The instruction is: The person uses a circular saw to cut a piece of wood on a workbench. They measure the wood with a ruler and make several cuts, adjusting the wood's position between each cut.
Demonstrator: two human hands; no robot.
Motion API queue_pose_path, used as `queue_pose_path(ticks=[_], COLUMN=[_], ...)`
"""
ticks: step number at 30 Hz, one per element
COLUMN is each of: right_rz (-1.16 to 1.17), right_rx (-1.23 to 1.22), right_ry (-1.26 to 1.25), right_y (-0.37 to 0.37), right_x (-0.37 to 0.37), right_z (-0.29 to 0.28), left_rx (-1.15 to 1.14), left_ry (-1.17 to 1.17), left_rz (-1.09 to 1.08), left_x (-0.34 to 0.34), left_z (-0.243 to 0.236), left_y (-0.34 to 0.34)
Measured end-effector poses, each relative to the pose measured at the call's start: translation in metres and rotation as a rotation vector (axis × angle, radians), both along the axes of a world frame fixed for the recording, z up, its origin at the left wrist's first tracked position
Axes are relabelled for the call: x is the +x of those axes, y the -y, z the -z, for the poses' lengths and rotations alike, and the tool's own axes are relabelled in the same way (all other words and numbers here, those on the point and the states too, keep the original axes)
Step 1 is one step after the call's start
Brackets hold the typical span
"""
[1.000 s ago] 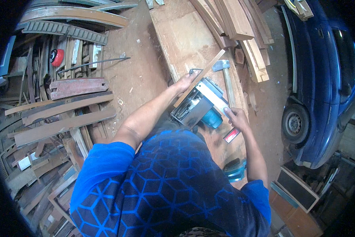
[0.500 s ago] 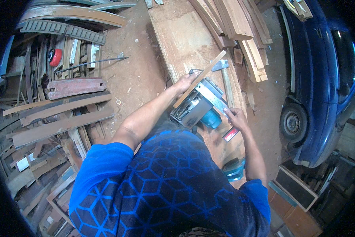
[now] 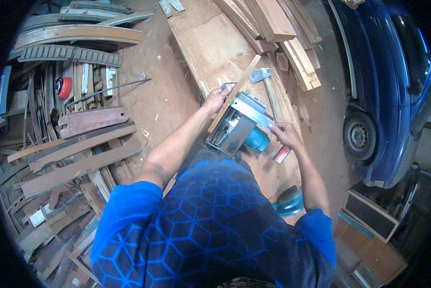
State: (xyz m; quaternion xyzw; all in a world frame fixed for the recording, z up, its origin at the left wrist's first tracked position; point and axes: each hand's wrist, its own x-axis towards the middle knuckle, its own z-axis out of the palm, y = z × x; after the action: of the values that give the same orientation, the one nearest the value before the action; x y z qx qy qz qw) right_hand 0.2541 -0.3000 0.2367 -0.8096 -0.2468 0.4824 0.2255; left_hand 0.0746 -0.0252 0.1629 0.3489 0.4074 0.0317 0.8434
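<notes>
Left hand (image 3: 215, 100) grips the wooden strip (image 3: 244, 80), right hand (image 3: 286, 133) pinches the metal ruler (image 3: 252, 114) across the power tool (image 3: 257, 140); a loose pinch could let the ruler slip

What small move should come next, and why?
Perhaps the right hand should steady the metal ruler: it pinches one end, while the ruler lies across the power tool, its far end near the wooden strip beside the left hand.

Head-worn fisheye view, looking down, hands (image 3: 216, 101) near centre
</notes>
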Motion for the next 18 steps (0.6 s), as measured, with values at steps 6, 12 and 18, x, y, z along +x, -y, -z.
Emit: queue_pose_path(ticks=[6, 12, 18], right_rz=[-0.014, -0.043, -0.03], right_rx=[0.008, -0.009, 0.022], right_ry=[-0.001, 0.023, 0.042], right_y=[-0.0022, -0.0003, 0.0032], right_x=[-0.0004, -0.0008, -0.0037], right_z=[-0.0041, -0.0021, -0.0037], left_rx=[-0.054, 0.004, 0.076], left_ry=[0.055, 0.043, 0.006], left_rz=[-0.066, -0.041, -0.009], left_x=[-0.0023, -0.0017, -0.0003], left_z=[-0.0039, -0.0073, -0.0035], left_y=[0.0041, 0.0039, 0.0045])
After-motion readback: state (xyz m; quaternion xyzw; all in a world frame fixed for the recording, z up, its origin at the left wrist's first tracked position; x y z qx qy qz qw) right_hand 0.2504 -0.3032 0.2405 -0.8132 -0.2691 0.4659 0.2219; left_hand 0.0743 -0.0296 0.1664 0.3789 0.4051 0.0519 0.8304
